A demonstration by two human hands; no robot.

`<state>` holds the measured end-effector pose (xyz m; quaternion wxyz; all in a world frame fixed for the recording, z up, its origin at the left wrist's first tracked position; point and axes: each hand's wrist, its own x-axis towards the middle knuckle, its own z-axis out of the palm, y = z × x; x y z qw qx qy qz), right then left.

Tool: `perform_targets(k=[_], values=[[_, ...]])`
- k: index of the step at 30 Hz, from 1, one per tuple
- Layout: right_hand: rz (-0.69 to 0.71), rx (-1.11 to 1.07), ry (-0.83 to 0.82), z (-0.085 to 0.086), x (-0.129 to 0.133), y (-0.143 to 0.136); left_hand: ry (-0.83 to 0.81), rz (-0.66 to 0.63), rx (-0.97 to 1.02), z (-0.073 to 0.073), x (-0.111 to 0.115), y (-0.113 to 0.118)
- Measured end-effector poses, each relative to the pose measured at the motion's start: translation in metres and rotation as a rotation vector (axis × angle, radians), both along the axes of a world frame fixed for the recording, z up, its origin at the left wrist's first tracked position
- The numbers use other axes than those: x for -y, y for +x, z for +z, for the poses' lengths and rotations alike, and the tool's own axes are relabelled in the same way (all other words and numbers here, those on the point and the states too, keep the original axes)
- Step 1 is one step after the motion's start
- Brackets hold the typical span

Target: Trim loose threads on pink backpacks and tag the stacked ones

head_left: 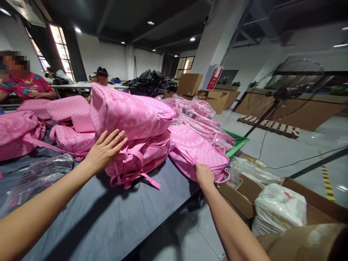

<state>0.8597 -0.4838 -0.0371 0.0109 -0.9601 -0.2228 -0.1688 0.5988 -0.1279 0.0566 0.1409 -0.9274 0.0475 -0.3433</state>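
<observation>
Two pink patterned backpacks lie stacked in the middle of the dark table [100, 217]. Against the side of the upper backpack [130, 112] rests my left hand [108, 146], flat with its fingers spread. The lower backpack [156, 152] has straps hanging toward me. To the right, my right hand [205, 174] is closed on the near edge of another pink backpack [198, 146], which lies on its side by the table's right edge. Its fingertips are hidden behind the fabric.
More pink backpacks [70, 136] and crumpled clear plastic [38, 181] lie at the left. Plastic-wrapped pink bags [193, 116] are piled behind. A cardboard box with a white sack [281, 208] stands at right, near a fan [288, 90]. A person [25, 85] sits far left, another behind the backpacks.
</observation>
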Motion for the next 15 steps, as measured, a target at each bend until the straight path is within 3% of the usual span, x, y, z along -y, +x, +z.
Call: perform_targets(k=[2,4,6,8,10,12,15], values=[[0.027,-0.001,-0.012,0.004,0.015,-0.009,-0.052,0.013,-0.035,0.005,-0.008,-0.008],[0.028,-0.012,-0.021,0.003,0.036,-0.025,-0.098,0.026,-0.024,0.005,-0.003,-0.031],[0.033,-0.018,-0.026,-0.002,0.061,-0.045,-0.161,0.007,0.024,-0.007,0.014,-0.062],[0.077,-0.007,-0.022,-0.005,0.082,-0.069,-0.252,-0.040,0.074,-0.034,0.038,-0.092],[0.132,0.013,0.012,0.001,0.098,-0.094,-0.378,-0.078,0.086,-0.071,0.067,-0.115],[0.151,0.039,0.103,0.021,0.111,-0.120,-0.551,-0.082,0.033,-0.113,0.101,-0.128],[0.148,0.082,0.263,0.068,0.140,-0.154,-0.867,-0.085,-0.184,-0.172,0.163,-0.135]])
